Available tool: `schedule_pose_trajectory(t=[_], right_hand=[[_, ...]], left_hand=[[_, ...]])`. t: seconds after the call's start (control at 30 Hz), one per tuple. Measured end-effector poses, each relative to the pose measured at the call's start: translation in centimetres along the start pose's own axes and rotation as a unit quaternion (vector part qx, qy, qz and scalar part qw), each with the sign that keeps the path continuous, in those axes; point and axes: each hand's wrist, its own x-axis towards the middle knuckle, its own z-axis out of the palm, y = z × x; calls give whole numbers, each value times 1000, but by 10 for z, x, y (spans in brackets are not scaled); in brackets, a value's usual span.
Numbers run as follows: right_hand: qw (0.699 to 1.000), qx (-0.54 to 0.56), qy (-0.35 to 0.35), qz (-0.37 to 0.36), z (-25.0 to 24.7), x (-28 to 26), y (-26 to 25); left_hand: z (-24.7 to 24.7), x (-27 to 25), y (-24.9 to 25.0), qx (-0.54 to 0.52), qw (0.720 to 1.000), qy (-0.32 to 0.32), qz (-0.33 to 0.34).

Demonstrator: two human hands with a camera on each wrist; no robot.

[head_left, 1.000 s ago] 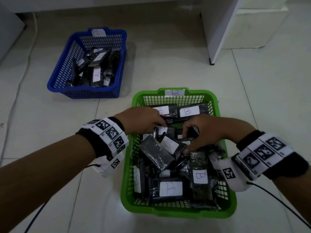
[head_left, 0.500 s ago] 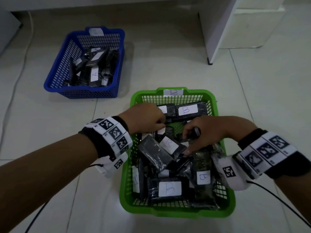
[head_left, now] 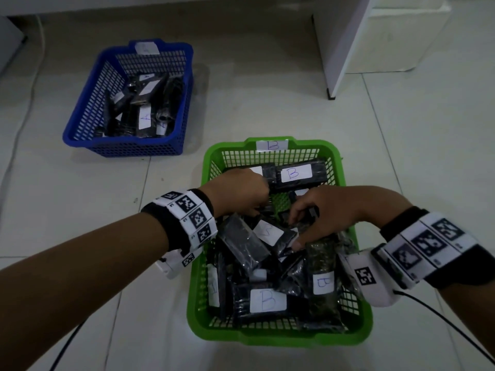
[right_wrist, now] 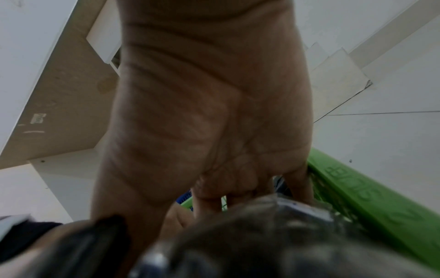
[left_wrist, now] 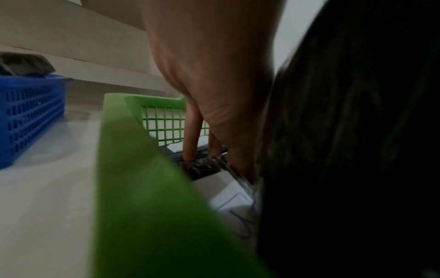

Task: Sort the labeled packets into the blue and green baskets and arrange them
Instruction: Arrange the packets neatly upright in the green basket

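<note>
Blue basket [head_left: 128,145] sits apart from green basket [head_left: 278,336], beyond both hands.

The left hand [head_left: 238,195] hides its fingertips among the packets [head_left: 267,301] (same for the right hand [head_left: 326,210]) in the green basket [head_left: 356,336].

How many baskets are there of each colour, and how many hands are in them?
Blue basket: 1
Green basket: 1
Hands inside the green basket: 2, the left hand and the right hand
Hands inside the blue basket: 0
Total: 2 baskets, 2 hands
</note>
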Motion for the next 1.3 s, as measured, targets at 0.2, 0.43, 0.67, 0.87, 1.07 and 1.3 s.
schedule_pose_trajectory(t=[0.2, 0.43, 0.67, 0.87, 1.07, 1.3], right_hand=[[999, 14, -16, -26, -7, -5, 2], [996, -14, 67, -57, -2, 8, 15], [977, -78, 195, -43, -2, 27, 10], [976, -96, 190, -38, -8, 29, 3], [952, -213, 207, 76, -1, 13, 3], [963, -230, 111, 90, 15, 10, -14]], left_hand=[[4, -3, -6, -111, 994, 18, -12], [-17, -26, -22, -373, 910, -164, -75], [-15, -42, -14, -421, 893, -133, -88], [-24, -59, -20, -496, 858, -107, -80], [-29, -63, -18, -546, 821, -149, -72], [-23, -42, 17, -453, 878, -137, -74]])
